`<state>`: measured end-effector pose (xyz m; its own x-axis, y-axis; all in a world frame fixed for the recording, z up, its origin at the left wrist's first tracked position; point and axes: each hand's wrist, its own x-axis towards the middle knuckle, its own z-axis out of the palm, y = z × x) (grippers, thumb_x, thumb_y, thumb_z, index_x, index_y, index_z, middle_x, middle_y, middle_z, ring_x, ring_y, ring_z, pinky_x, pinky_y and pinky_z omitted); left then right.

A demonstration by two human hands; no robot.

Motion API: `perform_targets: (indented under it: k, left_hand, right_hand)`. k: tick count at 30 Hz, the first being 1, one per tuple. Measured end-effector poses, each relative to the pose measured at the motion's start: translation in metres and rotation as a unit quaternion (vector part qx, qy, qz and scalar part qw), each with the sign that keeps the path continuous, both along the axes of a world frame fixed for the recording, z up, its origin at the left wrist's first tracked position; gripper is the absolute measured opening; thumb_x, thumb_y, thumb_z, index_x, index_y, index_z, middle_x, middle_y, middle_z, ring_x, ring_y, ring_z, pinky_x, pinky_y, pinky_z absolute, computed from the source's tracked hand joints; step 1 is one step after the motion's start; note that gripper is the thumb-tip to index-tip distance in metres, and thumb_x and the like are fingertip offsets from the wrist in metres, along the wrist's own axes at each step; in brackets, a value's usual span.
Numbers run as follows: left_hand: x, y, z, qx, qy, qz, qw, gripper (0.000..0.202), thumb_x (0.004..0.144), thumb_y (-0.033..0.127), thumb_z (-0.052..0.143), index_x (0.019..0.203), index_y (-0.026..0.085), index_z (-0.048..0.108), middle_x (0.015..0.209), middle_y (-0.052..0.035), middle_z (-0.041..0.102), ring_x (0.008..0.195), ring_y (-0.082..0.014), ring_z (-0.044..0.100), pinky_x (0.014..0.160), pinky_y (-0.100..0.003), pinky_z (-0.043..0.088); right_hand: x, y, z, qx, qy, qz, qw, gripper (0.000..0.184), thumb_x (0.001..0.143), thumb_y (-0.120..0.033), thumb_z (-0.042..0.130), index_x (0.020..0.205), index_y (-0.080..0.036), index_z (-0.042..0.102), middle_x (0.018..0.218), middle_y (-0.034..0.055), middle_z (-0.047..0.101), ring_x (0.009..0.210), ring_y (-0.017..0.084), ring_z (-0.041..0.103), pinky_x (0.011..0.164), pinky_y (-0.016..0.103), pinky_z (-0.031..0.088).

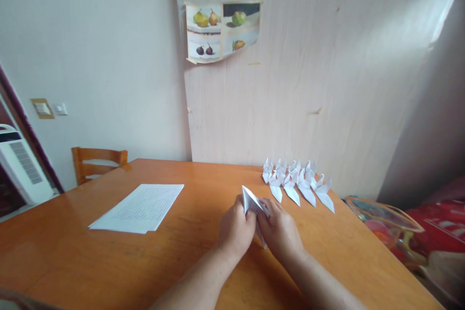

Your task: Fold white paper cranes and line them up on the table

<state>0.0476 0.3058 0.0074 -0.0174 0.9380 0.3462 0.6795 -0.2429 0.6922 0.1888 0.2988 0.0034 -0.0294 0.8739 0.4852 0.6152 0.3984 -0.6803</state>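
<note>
Our left grip [235, 228] and right grip [283, 228] are both clamped on the same folded paper [251, 202], just below and right of the centre of the frame, over the worktop [109, 266]; whether its lowest corner touches the surface, we cannot tell. We have our thumbs on its near side, while most of our other fingers are hidden behind it. Its long axis runs steeply, from a pointed tip at the upper left, above our left grip, down to a narrow point at the lower right, between our wrists. So the paper lies between our 2 grips, with neither clearly nearer to it. Beyond our right grip, toward the right of the frame, we see paper birds [304, 184] standing close together in 2 rows, about 8 by our count; our right grip is the nearer to them. At the left of the frame a stack of printed sheets [140, 208] lies flat, well apart from our left grip. Behind it we see the back of a wooden chair [98, 156], and a fruit print [222, 34] at the upper centre.
</note>
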Motion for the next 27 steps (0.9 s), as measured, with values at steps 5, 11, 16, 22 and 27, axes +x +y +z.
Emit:
perform_targets:
  k: [5, 11, 16, 22, 27]
  left_hand:
    - [-0.003, -0.004, 0.007, 0.017, 0.067, 0.012, 0.998, 0.019, 0.092, 0.026, 0.048, 0.107, 0.022, 0.058, 0.086, -0.0077, 0.072, 0.08, -0.0265, 0.067, 0.065, -0.03, 0.035]
    - [-0.003, -0.006, 0.01, 0.005, 0.07, -0.003, 0.998, 0.021, 0.093, 0.035, 0.052, 0.109, 0.024, 0.059, 0.088, -0.0063, 0.073, 0.081, -0.0265, 0.068, 0.065, -0.029, 0.036]
    - [-0.002, -0.004, 0.007, 0.009, 0.094, -0.004, 0.996, 0.031, 0.089, 0.022, 0.052, 0.12, 0.026, 0.057, 0.098, -0.0054, 0.074, 0.089, -0.0259, 0.069, 0.067, -0.029, 0.038]
    - [-0.003, -0.003, 0.008, 0.001, 0.119, -0.008, 0.993, 0.032, 0.086, 0.021, 0.053, 0.118, 0.027, 0.055, 0.094, -0.0036, 0.073, 0.085, -0.0252, 0.069, 0.065, -0.029, 0.037]
    - [-0.004, -0.003, 0.007, 0.01, 0.127, -0.002, 0.992, 0.034, 0.086, 0.024, 0.052, 0.12, 0.027, 0.053, 0.088, -0.0033, 0.072, 0.08, -0.0246, 0.067, 0.062, -0.029, 0.035]
  right_hand:
    - [-0.002, -0.007, 0.007, -0.029, 0.005, -0.013, 0.999, 0.025, 0.094, -0.041, 0.049, 0.103, -0.025, 0.066, 0.086, 0.0051, 0.07, 0.074, 0.022, 0.065, 0.065, 0.028, 0.041]
    - [-0.005, -0.014, 0.01, -0.037, 0.009, 0.008, 0.999, 0.025, 0.096, -0.042, 0.047, 0.098, -0.025, 0.065, 0.077, 0.0037, 0.069, 0.07, 0.021, 0.064, 0.063, 0.027, 0.038]
    - [-0.004, -0.008, 0.006, -0.077, -0.052, -0.031, 0.995, 0.019, 0.095, -0.035, 0.046, 0.098, -0.023, 0.06, 0.072, 0.0036, 0.069, 0.066, 0.021, 0.065, 0.057, 0.026, 0.031]
    - [-0.003, -0.002, 0.004, -0.078, -0.119, -0.054, 0.988, 0.013, 0.093, -0.026, 0.046, 0.097, -0.021, 0.057, 0.079, 0.0063, 0.071, 0.07, 0.022, 0.067, 0.056, 0.026, 0.027]
    - [0.002, 0.0, 0.005, -0.068, -0.137, -0.073, 0.985, 0.011, 0.091, -0.021, 0.046, 0.094, -0.021, 0.056, 0.078, 0.0059, 0.071, 0.069, 0.021, 0.065, 0.056, 0.026, 0.028]
